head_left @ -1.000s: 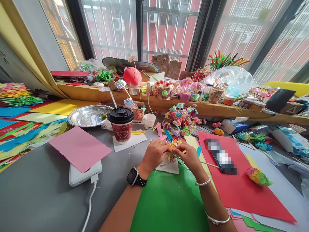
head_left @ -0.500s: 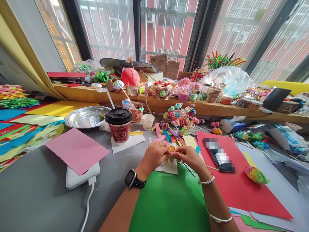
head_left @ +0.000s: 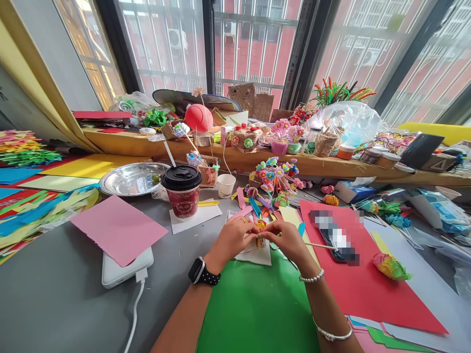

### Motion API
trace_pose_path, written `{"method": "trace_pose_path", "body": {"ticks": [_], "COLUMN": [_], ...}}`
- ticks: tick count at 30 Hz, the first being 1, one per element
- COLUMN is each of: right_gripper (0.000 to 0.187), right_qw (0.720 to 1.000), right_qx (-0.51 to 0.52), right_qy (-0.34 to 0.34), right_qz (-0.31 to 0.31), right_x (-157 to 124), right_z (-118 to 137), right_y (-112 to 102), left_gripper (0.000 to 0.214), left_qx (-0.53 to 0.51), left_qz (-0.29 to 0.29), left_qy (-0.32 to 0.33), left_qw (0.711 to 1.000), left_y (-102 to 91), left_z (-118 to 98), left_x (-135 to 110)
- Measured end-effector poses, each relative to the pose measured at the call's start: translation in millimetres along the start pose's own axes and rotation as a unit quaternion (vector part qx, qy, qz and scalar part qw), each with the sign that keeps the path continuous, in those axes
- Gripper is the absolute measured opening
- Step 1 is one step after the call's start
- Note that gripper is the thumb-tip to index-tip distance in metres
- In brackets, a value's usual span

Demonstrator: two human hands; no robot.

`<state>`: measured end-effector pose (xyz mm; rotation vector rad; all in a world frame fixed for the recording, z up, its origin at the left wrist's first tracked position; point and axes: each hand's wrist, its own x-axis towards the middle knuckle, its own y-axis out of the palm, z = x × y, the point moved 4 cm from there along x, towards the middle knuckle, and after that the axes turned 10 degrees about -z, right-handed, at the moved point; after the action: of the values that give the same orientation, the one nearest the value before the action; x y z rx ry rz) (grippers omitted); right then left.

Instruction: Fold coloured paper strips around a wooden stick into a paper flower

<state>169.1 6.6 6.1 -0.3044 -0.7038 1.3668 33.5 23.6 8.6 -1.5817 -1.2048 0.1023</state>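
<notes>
Through the head camera I am reading the room as a dial centred on the two hands; a grey table is spreading under everything, with a green sheet lying at six o'clock between the forearms and a red sheet stretching out between three and four; a pink, yellow and green blossom is lying near its outer edge; a pink sheet is resting at nine on a white block with a cable plugged in; a lidded dark red cup and a metal tray are sitting towards ten; a bunch of crocheted-looking flowers is crowding just past twelve; farther back a ledge is carrying crafts from ten round past two, and barred windows are letting in daylight at twelve; at the dial's centre, above a white sheet, a small yellow flower is standing between the left hand and the right hand, whose fingertips are pinching together on its lower part; I am seeing yellow petals with orange-red tints, cupping upward, and something yellow showing beneath the fingertips; the fingers are hiding much of its base.
</notes>
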Motion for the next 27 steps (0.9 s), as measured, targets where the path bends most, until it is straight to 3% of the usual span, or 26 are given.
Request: {"method": "trace_pose_path", "body": {"ticks": [5,15,18,21,24,27], "right_gripper": [0.011,0.008,0.009,0.01,0.012,0.012], "right_qw": [0.997,0.991,0.989,0.987,0.984,0.98], "right_qx": [-0.035,-0.041,-0.036,-0.025,-0.016,0.012], "right_qy": [-0.059,-0.102,-0.116,-0.124,-0.143,-0.168], "right_qz": [-0.029,-0.079,-0.086,-0.094,-0.106,-0.103], "right_x": [1,2,0,-2,-4,-7], "right_z": [2,5,9,14,20,28], "right_y": [2,2,-2,-9,-16,-19], "left_gripper": [0.011,0.013,0.013,0.01,0.021,0.03], "left_qx": [0.027,0.066,0.033,-0.08,-0.247,-0.439], "left_qz": [-0.019,-0.108,-0.129,-0.185,-0.278,-0.298], "left_qy": [0.003,0.066,0.063,0.026,-0.104,-0.304], "left_qw": [0.999,0.99,0.989,0.979,0.922,0.792], "left_y": [-3.0,-8.0,-10.5,-18.8,-27.7,-21.3], "left_z": [-1,-6,-8,-7,6,25], "left_x": [1,-1,-1,0,0,-2]}}
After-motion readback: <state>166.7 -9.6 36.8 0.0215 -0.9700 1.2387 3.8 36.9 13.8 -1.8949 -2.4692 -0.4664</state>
